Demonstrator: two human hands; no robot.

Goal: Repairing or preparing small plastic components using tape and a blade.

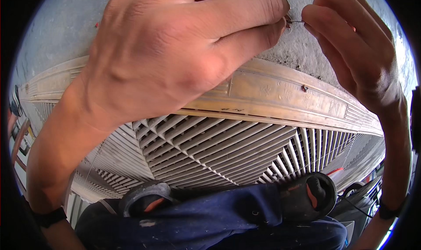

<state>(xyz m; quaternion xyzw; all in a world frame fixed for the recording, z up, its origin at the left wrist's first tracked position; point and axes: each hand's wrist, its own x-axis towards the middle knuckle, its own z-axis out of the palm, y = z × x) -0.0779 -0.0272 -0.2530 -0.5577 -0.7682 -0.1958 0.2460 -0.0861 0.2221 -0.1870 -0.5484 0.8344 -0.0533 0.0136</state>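
Observation:
My left hand (175, 52) reaches across the upper middle with thumb and forefinger pinched together. Between those fingertips sits a small brownish metal piece (288, 20), mostly hidden by the fingers. From it a thin metal pin or wire (297, 21) runs to the right. The fingertips of my right hand (357, 48) are closed on the other end of it, at the upper right. Both hands are held above a grey, worn surface.
Beneath the hands, a grey surface (280, 52) ends in a yellowish moulded edge (263, 85) carrying a small dark bit (305, 88). Below it is a pale slatted panel (210, 144). My blue-trousered legs (201, 219) and dark padded items with orange (309, 197) are at the bottom.

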